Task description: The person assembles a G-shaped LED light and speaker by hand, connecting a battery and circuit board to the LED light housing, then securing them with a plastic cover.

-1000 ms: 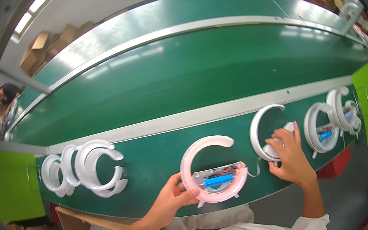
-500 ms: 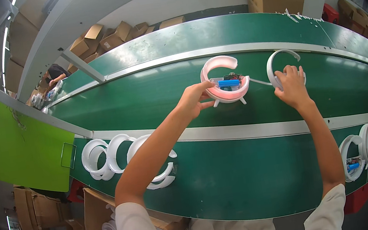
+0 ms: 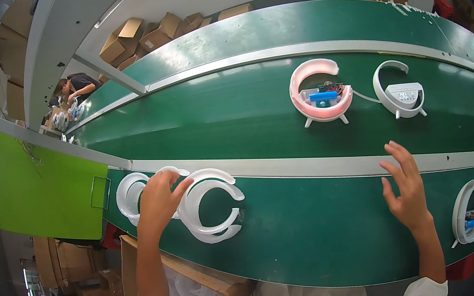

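Observation:
My left hand (image 3: pixel 161 200) is over a row of white C-shaped plastic shells (image 3: pixel 208 179) at the front left, thumb spread away from the fingers. Its fingertips partly hide the shells, and whether they touch one is unclear. Fingers apart and holding nothing, my right hand (image 3: pixel 405 188) hovers above the front strip of the green bench. Beyond it stands a C-shaped lamp body (image 3: pixel 324 112), pinkish inside, with a blue battery (image 3: pixel 324 96) and a circuit board exposed. A cable joins it to a white C-shaped half (image 3: pixel 406 101) on small feet.
More C-shaped units (image 3: pixel 468 218) with exposed parts stand at the front right. A metal rail (image 3: pixel 287 162) crosses the green bench (image 3: pixel 321 227). At left are a lime-green panel (image 3: pixel 48 186) and an open carton (image 3: pixel 232 285) of white parts. A co-worker (image 3: pixel 80 85) sits far left.
Both hands have let go of the two joined C-shaped pieces, which stay standing. My left hand moved left and nearer to the shells; my right hand drew back toward me. The view shifted.

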A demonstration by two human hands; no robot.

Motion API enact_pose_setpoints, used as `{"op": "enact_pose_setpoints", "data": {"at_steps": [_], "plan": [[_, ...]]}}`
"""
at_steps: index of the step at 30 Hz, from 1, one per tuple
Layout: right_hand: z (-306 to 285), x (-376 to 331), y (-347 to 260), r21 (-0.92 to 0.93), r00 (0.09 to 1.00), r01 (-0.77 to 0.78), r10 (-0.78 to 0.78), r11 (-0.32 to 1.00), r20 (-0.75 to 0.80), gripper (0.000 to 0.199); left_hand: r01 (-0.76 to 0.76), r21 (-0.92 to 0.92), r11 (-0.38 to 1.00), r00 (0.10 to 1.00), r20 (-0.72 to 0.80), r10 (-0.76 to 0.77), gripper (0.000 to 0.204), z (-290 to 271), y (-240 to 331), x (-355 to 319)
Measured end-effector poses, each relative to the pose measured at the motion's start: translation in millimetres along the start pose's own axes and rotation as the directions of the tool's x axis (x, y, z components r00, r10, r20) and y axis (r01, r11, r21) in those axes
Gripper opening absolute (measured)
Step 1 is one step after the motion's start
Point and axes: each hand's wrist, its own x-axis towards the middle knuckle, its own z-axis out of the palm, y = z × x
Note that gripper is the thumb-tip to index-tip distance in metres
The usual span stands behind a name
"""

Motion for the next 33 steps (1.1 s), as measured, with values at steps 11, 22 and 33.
{"op": "enact_pose_setpoints", "data": {"at_steps": [11,22,33], "plan": [[19,-14,-42,0.332,0.999,-0.019,0.001,0.943,0.052,0.022,0.085,-0.628,0.774,0.981,-0.084,-0.177,0.017,-15,41,-49],[38,-31,-16,0.781,0.926,-0.362,0.293,0.509,0.238,0.044,0.119,-0.919,0.377,0.941,0.226,0.254,0.022,111,168,-44],[43,-30,-26,0.397,0.977,-0.175,0.210,0.901,-0.044,0.022,-0.139,-0.857,0.497,0.967,-0.009,0.254,0.019,127,169,-54]]}}
